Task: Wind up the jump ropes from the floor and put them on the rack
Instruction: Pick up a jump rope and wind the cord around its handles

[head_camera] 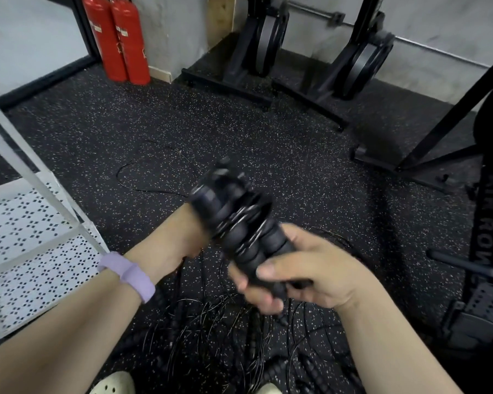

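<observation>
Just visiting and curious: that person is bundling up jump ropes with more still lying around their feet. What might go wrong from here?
The pile of loose ropes lies right by the shoes, so a foot could snag. The bundle held by the right hand and left hand looks bulky; its coils might slip loose. The thin cable farther out blends into the speckled floor and may be missed.

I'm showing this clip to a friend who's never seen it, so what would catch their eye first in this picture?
First the blurred bundle of black jump rope handles in the middle, gripped by the right hand from below, the left hand behind it. Next the two red fire extinguishers against the wall at upper left. Then the tangle of thin black ropes on the speckled floor near the feet.
</observation>
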A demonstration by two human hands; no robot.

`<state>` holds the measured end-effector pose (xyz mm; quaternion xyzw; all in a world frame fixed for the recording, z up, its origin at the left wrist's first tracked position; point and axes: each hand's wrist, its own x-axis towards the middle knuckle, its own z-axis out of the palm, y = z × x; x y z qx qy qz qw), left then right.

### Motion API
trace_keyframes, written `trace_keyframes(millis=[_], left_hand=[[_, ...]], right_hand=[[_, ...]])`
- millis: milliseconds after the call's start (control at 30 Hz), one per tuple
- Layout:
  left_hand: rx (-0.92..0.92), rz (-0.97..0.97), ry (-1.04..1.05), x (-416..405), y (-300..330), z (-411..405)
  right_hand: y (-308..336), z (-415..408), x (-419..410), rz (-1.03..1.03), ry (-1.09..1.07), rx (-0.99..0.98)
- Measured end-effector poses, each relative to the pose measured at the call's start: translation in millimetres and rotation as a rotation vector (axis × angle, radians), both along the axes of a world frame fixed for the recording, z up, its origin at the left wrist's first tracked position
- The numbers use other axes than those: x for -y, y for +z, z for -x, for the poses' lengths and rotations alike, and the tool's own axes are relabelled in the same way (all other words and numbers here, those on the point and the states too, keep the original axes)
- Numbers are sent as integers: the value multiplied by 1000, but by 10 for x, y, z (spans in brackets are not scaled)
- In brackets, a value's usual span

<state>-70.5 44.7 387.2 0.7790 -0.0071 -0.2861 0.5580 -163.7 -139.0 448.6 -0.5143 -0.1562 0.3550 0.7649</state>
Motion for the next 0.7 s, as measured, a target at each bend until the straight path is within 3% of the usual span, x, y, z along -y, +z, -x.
trace_keyframes(millis=[100, 200, 300, 400, 567, 700], left_hand=[[-37, -9, -1, 45, -30, -14], [22, -89, 47, -12, -22, -42], [14, -107, 101, -107, 65, -49], [-66, 24, 78, -76, 188, 29], [10, -30, -16, -23, 270, 128], [123, -137, -48, -4, 209, 190]], right_hand=[[-11, 59, -196, 57, 171, 36], [15, 57, -127, 52, 126, 43], [20, 45, 81, -62, -34, -20], [-27, 37, 206, -98, -203, -2], [-153, -88, 381, 187, -606, -28], [-313, -163, 369, 354, -707, -40]])
